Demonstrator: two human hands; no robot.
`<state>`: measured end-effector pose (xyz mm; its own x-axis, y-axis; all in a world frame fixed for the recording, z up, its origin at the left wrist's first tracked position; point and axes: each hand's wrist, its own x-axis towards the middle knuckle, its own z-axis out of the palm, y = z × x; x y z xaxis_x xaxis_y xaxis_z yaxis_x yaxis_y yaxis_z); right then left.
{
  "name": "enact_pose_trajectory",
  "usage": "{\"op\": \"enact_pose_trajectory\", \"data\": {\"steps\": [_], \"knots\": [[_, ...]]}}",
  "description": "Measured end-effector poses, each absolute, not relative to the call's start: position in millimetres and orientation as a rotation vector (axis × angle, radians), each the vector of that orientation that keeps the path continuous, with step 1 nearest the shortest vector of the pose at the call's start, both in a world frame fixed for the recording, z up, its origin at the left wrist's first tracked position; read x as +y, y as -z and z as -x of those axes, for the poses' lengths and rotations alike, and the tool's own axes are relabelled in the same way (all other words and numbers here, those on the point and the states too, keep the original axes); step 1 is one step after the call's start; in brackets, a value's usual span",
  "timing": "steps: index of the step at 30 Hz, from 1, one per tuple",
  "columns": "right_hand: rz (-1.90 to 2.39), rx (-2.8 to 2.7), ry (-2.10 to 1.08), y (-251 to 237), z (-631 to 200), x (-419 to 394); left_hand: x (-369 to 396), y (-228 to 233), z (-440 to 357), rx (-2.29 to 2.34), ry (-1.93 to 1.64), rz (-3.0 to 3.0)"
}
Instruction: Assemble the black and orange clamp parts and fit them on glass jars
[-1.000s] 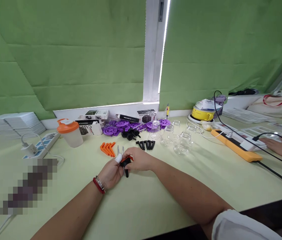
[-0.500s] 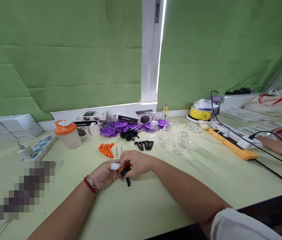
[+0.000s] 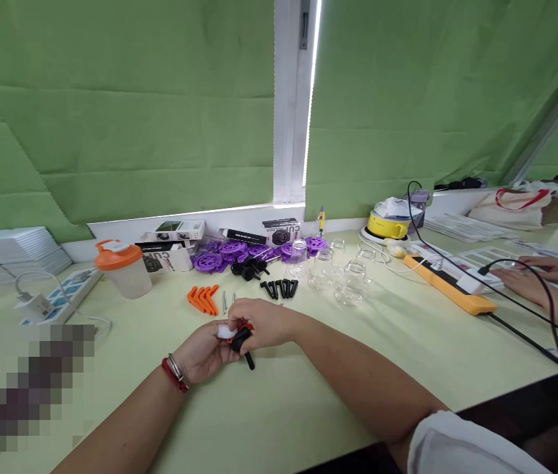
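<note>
Both hands meet above the near middle of the table around a small black and orange part [image 3: 242, 340] with a black handle [image 3: 250, 360] pointing down toward me. My left hand [image 3: 205, 352] is closed on it from the left, with a white wrap or piece [image 3: 226, 332] at its thumb. My right hand [image 3: 265, 325] pinches the part from above and the right, hiding much of it. Just beyond lie several orange angled pieces [image 3: 203, 300] and metal screws [image 3: 224, 302]. Several black handles [image 3: 279, 289] are lined up to the right, with black knobbed parts [image 3: 249, 267] behind them.
Purple wheel-like pieces [image 3: 232, 249] and cup holder boxes [image 3: 281, 232] are along the wall. Clear glass jars [image 3: 351, 284] stand right of centre, a shaker bottle [image 3: 123, 271] left. An orange power strip [image 3: 449, 284] with cables lies right, near another person's hands [image 3: 530, 284].
The black and orange part has turned slightly in my hands, showing more of its black side and less orange. The whole view has shifted a little to the right.
</note>
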<state>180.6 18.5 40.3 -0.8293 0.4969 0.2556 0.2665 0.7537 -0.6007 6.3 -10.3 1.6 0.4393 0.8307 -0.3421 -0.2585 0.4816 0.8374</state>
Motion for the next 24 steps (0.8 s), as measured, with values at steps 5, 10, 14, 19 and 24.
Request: {"op": "enact_pose_trajectory", "data": {"steps": [5, 10, 14, 19, 24], "knots": [[0.532, -2.514, -0.820, -41, -182, 22, -7, -6, -5, 0.803, -0.764, -0.788], [0.801, -2.292, -0.826, -46, -192, 33, -6, -14, -2, 0.853, -0.771, -0.762], [1.517, -1.819, -0.557, -41, -221, 59, -7, -19, 0, 0.925, -0.833, -0.721], [1.940, -1.731, -0.412, -19, -249, 85, -2, -14, 2, 0.937, -0.924, -0.671], [2.143, -1.688, -0.475, 1, -253, 92, 6, -7, 8, 0.900, -1.063, -0.662]]}}
